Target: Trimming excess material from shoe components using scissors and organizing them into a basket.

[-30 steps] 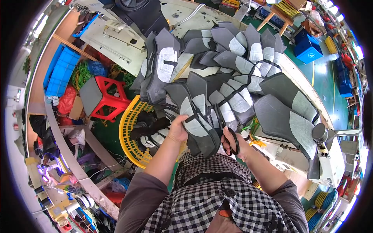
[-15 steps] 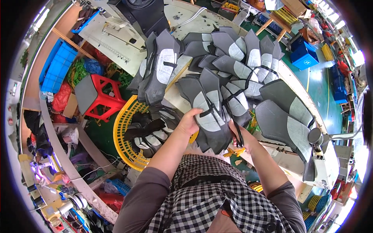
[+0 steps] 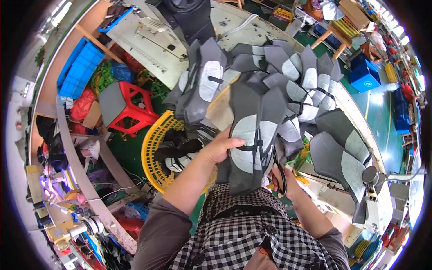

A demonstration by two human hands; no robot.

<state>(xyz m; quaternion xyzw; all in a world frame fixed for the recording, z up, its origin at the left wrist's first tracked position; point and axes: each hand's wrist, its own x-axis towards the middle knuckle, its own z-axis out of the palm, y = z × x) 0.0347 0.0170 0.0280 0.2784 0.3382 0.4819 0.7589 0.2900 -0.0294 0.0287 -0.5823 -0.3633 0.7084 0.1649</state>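
My left hand (image 3: 219,148) grips a bunch of dark grey foam pieces (image 3: 246,105) with light grey panels, thumb on top across a black strap. The bunch hangs upright in front of my apron, its lower end over the checked cloth. In my right hand (image 3: 289,183) is a pair of black-handled scissors (image 3: 283,179), close beside the bunch's right edge; the blades are hard to make out. Similar pieces lie heaped on the table beyond, with a strapped stack (image 3: 209,81) at the left and two large loose pieces (image 3: 337,155) at the right.
A yellow plastic basket (image 3: 150,155) with more dark pieces stands left of my left forearm. Behind it is a red and grey stool (image 3: 130,110). A sewing machine (image 3: 186,20) rises at the far side of the white table (image 3: 225,20). A metal arm with a round knob (image 3: 371,175) juts in at right.
The bunch in my left hand has come nearer my body and turned more upright. My right hand has moved lower with the scissors, away from the straps. The whole view has shifted slightly.
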